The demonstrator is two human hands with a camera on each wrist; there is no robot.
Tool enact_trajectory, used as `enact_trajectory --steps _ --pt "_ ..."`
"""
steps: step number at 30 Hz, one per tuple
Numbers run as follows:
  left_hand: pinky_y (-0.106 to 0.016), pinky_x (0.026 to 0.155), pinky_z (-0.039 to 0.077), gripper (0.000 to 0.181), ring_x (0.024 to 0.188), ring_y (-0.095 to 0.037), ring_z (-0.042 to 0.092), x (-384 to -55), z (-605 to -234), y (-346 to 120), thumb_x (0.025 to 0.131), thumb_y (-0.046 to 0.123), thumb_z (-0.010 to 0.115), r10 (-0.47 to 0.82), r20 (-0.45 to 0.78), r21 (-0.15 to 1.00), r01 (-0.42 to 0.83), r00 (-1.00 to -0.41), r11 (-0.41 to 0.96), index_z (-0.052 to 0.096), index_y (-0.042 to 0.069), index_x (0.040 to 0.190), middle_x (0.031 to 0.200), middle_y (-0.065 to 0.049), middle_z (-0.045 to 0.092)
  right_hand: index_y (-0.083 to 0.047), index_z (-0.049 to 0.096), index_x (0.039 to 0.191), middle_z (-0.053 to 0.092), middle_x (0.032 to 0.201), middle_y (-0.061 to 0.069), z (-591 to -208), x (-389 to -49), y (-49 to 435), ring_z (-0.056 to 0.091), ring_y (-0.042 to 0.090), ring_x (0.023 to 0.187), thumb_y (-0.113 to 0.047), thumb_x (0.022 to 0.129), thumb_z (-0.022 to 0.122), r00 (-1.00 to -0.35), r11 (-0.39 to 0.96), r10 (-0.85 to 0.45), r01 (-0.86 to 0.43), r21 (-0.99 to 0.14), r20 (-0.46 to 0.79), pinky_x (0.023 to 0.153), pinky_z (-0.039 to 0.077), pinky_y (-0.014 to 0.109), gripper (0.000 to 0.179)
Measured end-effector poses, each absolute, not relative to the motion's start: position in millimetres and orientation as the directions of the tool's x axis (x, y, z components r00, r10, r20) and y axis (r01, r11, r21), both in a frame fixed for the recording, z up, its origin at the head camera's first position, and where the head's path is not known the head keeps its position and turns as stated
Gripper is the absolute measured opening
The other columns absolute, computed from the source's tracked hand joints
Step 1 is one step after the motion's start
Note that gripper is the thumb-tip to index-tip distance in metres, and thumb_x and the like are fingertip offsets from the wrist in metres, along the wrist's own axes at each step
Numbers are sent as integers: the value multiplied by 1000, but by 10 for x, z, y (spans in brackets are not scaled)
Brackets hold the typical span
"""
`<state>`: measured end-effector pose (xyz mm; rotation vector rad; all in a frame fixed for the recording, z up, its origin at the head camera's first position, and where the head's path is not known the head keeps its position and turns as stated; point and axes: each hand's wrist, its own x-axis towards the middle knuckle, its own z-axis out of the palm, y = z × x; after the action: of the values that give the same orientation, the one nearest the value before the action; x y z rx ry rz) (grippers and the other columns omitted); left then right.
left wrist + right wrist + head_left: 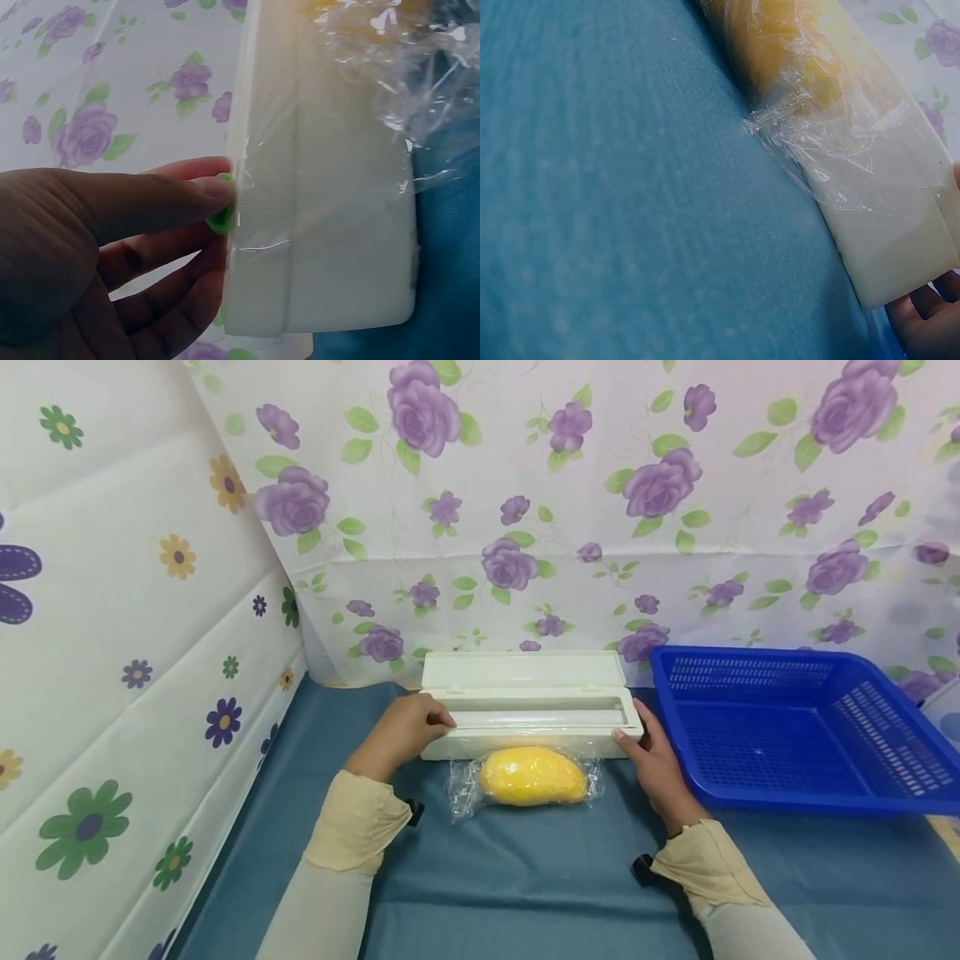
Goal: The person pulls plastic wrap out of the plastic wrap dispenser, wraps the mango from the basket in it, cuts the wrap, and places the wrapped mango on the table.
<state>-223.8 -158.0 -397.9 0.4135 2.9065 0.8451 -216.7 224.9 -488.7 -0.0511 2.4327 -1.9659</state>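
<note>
A white cling film dispenser (525, 745) lies on the table with its lid (522, 670) raised at the back and a film roll (536, 717) inside. At its left end my left hand (401, 735) pinches a small green slider (222, 204) between thumb and finger, at the dispenser's edge. My right hand (656, 764) grips the right end, thumb on the front and fingers round the end. Against the front lies a yellow mango-shaped object (532, 775) wrapped in clear cling film (465, 789), which stretches up onto the dispenser.
To the right stands a blue plastic basket (757, 802), close beside my right hand. A blue-green cloth (487, 877) covers the table. Flower-printed sheets (480, 477) hang behind it and at the left.
</note>
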Motion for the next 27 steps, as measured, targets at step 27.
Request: enact_trajectory --steps 27 --pt "-38 77 53 11 87 -21 62 -2054 -4154 -1543 94 11 72 235 210 470 308 -949 827 79 13 101 98 -3 67 -19 7 165 18 169 11 -4886 -2170 2237 25 31 153 -28 105 55 -998 183 -46 -46 -982 38 123 23 58 78"
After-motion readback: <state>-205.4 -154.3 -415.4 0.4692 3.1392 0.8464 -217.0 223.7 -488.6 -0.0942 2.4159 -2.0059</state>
